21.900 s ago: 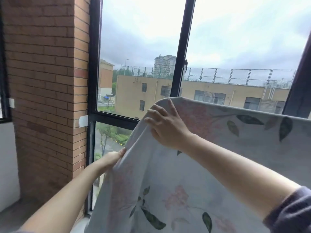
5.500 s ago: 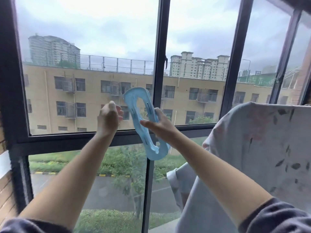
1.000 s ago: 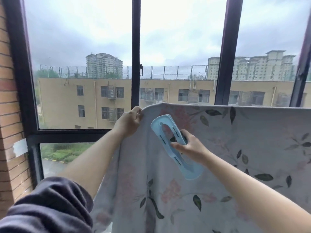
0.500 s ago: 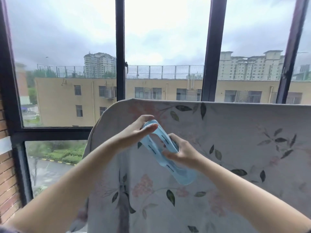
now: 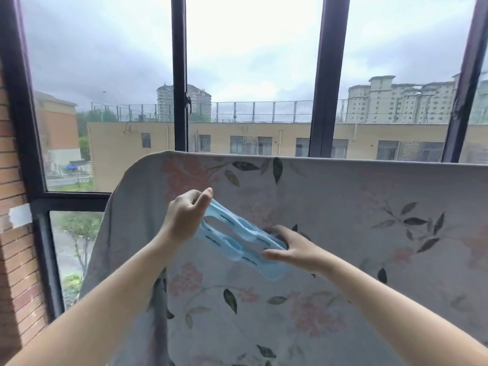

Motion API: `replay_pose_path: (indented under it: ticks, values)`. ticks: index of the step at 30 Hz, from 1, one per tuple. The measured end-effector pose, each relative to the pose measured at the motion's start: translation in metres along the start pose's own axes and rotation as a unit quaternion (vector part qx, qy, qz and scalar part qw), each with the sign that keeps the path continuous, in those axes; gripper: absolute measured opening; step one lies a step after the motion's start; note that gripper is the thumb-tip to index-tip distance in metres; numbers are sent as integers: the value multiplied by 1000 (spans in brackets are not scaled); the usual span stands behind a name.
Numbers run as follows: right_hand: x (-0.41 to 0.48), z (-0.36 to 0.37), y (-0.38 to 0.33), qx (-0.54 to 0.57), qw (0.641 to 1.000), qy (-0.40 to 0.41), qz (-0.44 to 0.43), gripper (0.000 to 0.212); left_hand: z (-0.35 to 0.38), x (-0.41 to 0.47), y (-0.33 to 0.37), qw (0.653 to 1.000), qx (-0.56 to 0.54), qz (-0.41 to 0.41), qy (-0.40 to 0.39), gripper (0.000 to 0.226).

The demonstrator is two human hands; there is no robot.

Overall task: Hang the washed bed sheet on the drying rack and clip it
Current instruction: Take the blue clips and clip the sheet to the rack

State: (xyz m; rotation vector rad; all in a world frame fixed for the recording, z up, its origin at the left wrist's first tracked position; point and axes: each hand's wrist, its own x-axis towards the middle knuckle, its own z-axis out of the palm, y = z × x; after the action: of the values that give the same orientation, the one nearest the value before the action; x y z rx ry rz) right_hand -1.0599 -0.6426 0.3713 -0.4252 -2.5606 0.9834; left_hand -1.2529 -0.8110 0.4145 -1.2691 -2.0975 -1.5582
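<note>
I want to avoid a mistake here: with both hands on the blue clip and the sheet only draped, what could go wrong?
1. Neither hand holds the bed sheet; unclipped, it may slide off.
2. The left hand and right hand grip the blue clip by its ends; if one slips, the clip could snap onto fingers or fall.

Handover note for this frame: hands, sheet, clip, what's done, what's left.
Left hand grips the upper end of the blue clip; right hand grips its lower end.
Bed sheet hangs draped over the rack, which is hidden under it.
Done: sheet hung.
Left: fit the clip over the sheet's top edge; none is on it in view.
</note>
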Motion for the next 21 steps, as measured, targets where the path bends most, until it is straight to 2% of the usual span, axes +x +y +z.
replay_pose_path:
  ticks: [2, 5, 9, 11, 14, 16, 18, 21]
  values:
    - [-1, -2, 14, 98, 994, 45, 26, 57, -2, 0, -9, 999, -9, -32, 40, 73]
    - [5, 8, 19, 203, 974, 92, 41, 59, 4, -6, -15, 995, -20, -76, 68, 67]
    - [18, 25, 10, 164, 968, 187, 19, 66, 10, -9, -18, 989, -51, -117, 79, 61]
    - [23, 27, 8, 165, 961, 219, 20, 61, 10, -8, -23, 984, -79, -145, 69, 55]
    - [32, 29, 9, 142, 967, 211, 21, 53, 8, -1, -41, 968, -136, -209, -1, 48]
    - [38, 29, 11, 112, 974, 198, 26, 49, 5, 4, -55, 967, -93, -233, -55, 44]
    - [49, 28, 11, 97, 976, 194, 31, 39, -3, 11, -64, 978, 59, -188, -66, 40]
    - [67, 24, 6, 86, 979, 185, 26, 28, -20, 36, -53, 980, 184, 8, 79, 39]
